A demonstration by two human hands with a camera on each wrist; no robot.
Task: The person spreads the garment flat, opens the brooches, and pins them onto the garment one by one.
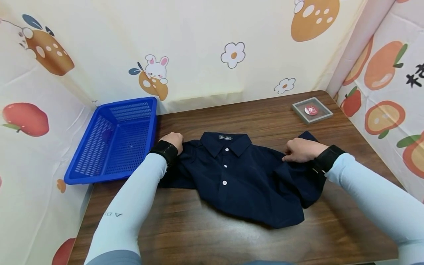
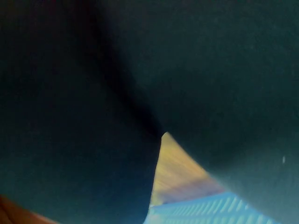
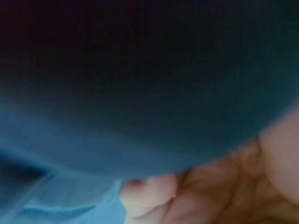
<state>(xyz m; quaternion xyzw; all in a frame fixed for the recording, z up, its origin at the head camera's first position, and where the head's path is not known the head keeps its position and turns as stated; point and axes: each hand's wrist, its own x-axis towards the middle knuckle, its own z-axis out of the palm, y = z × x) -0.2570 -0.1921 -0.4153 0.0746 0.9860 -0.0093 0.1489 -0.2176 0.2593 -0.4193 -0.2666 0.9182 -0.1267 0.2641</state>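
A dark navy collared shirt [image 1: 238, 176] with white buttons lies front up on the table, its collar toward the wall and its lower part bunched in folds. At its left shoulder side in the head view, my left hand [image 1: 173, 140] grips the cloth with curled fingers. My right hand [image 1: 303, 150] pinches the shirt near the opposite shoulder, where a sleeve end sticks up behind it. Dark cloth fills most of the left wrist view. In the right wrist view, curled fingers [image 3: 149, 193] show under a fold of the shirt.
A blue plastic basket [image 1: 153, 129] with perforated walls stands at the left, close beside my left hand. Toward the back right corner of the brown wooden table [image 1: 185, 235] sits a small grey square box [image 1: 319, 118] with a red and white round piece. Printed cloth walls [image 1: 198, 44] enclose the table.
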